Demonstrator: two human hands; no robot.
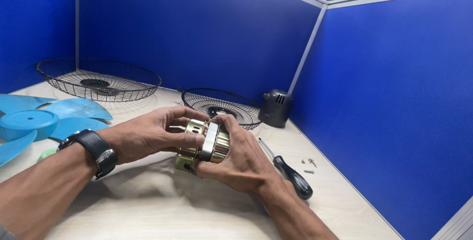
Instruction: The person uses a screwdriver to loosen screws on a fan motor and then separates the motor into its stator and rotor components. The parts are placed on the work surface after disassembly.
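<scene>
Gripping a brass-coloured round metal fan motor with a silver steel band, both hands are closing on it just above the tabletop: left hand cupping one end, right hand the other. It is looking heavy, rigid and smooth; the ribbed band is probably offering the surest hold.

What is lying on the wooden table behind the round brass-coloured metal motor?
Behind the round brass-coloured metal motor, held in the left hand and right hand, lies a black wire fan guard. Its near edge is covered by the hands.
</scene>
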